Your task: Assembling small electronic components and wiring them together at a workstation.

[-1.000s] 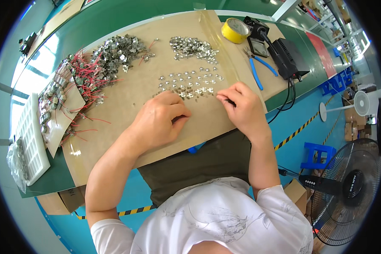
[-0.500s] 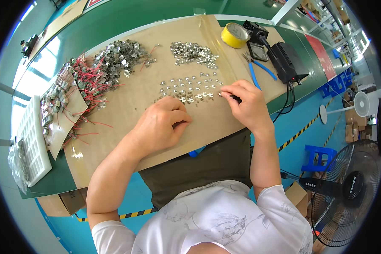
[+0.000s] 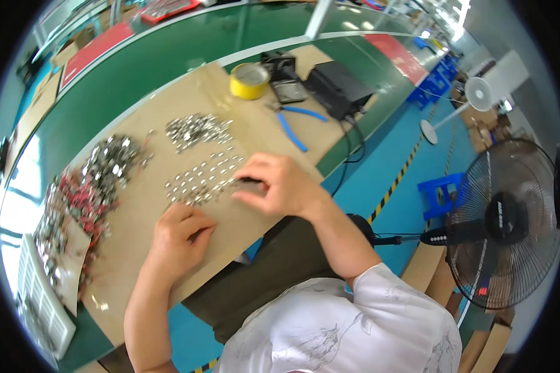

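Note:
On the brown board, small shiny metal pieces lie in several rows. My right hand is at the right end of these rows, its fingers bent around a slim black tool that is mostly hidden and blurred. My left hand rests just below the rows with curled fingers and the thumb pressed in; whatever may be between them is hidden. Farther back lies a loose heap of similar metal pieces. To the left is a larger pile of metal parts, mixed with red wires.
A yellow tape roll, blue-handled pliers and a black box-shaped device with cables sit at the far right. A white compartment tray stands at the left edge. Beyond the table are a black fan and a blue stool.
The whole view has turned and shifted, so the table now appears farther left and tilted. The right hand still holds the black tool, its fingers more spread; the left hand stays curled near the rows.

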Action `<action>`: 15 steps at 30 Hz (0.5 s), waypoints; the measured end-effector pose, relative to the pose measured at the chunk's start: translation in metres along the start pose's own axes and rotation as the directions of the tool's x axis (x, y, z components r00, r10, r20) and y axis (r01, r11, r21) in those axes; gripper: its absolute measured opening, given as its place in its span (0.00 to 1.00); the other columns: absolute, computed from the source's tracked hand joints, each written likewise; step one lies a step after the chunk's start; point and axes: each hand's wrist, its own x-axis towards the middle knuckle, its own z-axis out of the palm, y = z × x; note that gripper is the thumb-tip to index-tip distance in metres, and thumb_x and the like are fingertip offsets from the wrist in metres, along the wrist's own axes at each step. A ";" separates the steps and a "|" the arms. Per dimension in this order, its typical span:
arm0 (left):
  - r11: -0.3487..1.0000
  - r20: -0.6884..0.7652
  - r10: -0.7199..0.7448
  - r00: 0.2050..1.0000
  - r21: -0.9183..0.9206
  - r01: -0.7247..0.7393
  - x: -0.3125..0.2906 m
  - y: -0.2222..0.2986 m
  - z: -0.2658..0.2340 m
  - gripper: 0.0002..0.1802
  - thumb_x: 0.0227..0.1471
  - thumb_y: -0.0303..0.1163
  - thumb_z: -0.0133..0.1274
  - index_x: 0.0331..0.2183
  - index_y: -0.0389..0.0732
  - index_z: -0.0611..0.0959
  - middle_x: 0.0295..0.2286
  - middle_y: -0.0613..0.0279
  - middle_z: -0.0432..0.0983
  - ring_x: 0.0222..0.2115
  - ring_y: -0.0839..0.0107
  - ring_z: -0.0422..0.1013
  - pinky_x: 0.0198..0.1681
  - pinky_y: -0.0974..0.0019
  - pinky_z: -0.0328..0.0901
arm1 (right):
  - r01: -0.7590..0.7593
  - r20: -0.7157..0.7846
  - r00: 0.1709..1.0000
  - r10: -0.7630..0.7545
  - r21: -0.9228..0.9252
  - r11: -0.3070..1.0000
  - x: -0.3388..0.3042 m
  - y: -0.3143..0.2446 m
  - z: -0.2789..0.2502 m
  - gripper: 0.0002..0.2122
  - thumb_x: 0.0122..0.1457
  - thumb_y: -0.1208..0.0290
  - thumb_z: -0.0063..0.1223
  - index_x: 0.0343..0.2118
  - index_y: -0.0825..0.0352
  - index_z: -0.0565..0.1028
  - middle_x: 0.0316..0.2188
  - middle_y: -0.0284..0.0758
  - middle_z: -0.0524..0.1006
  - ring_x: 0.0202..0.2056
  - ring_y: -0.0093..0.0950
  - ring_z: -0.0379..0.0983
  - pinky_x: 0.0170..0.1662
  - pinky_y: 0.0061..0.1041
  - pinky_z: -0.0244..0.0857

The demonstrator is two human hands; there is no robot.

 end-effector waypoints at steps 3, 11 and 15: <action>0.997 -0.009 -0.068 0.998 -0.023 0.068 0.003 0.005 -0.002 0.06 0.48 0.20 0.69 0.31 0.38 0.90 0.31 0.57 0.82 0.31 0.59 0.80 0.34 0.59 0.75 | 0.197 -0.057 0.979 -0.195 0.016 0.980 -0.006 0.006 0.015 0.10 0.56 0.77 0.71 0.41 0.66 0.85 0.33 0.35 0.80 0.27 0.30 0.77 0.31 0.30 0.73; 0.985 0.038 -0.158 0.987 -0.063 0.160 0.012 0.011 -0.002 0.13 0.52 0.20 0.66 0.42 0.38 0.87 0.30 0.55 0.82 0.32 0.58 0.83 0.36 0.59 0.77 | 0.323 -0.026 0.945 -0.326 -0.089 0.942 -0.016 -0.020 0.023 0.10 0.53 0.83 0.69 0.39 0.70 0.85 0.34 0.38 0.79 0.34 0.37 0.77 0.36 0.34 0.73; 0.988 0.022 -0.140 0.990 -0.066 0.141 0.012 0.005 -0.001 0.14 0.51 0.20 0.65 0.42 0.37 0.87 0.31 0.53 0.83 0.34 0.55 0.83 0.39 0.56 0.78 | 0.325 0.015 0.946 -0.325 -0.102 0.940 -0.015 -0.021 0.025 0.11 0.53 0.85 0.68 0.40 0.71 0.85 0.34 0.37 0.79 0.34 0.36 0.77 0.36 0.33 0.73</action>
